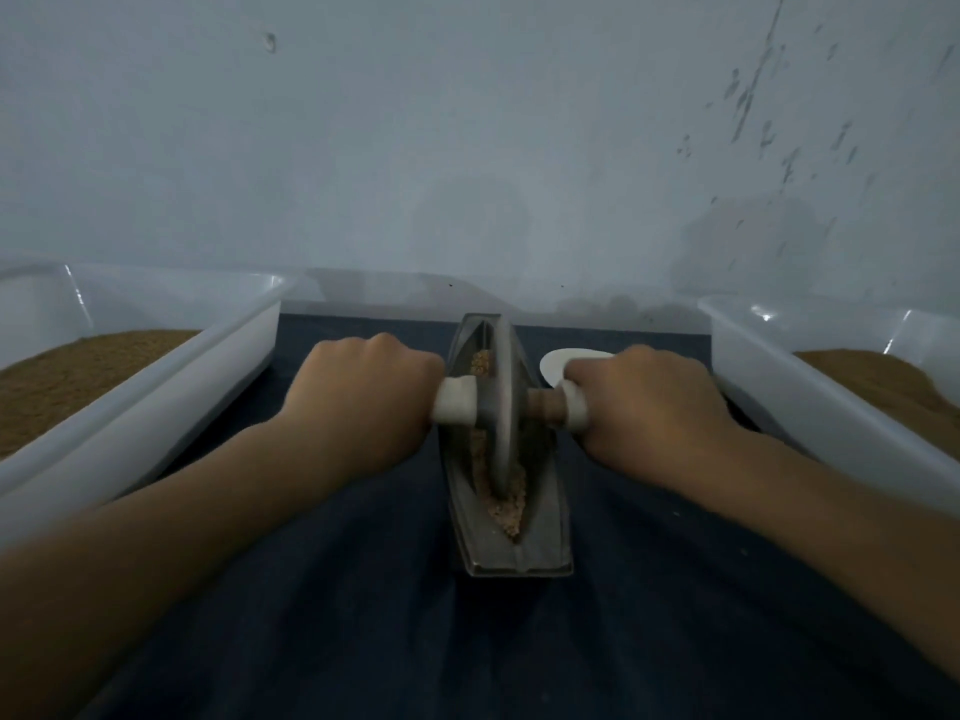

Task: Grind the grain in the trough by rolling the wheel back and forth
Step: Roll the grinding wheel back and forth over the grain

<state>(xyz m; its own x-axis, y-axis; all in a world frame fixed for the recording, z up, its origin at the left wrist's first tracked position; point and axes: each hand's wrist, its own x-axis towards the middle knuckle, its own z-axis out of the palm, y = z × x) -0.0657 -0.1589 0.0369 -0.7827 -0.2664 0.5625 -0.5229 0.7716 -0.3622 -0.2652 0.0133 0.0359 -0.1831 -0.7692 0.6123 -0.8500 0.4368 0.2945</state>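
Dark cloth (363, 641) under trough (514, 558), pale wall (467, 148)

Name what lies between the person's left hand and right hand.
In the head view, the grey metal wheel stands between the left hand and right hand, in the long grey metal trough of brown grain.

The trough (511, 543) lies at the centre of the counter (337, 641), long axis running 12 to 6 o'clock, with the wheel (500, 407) standing in it on the grain (506, 504). The first tub (156, 387) sits at 9 o'clock and the second tub (831, 407) at 3 o'clock. A flat disc (556, 362) lies at 1 o'clock, just beside the trough.
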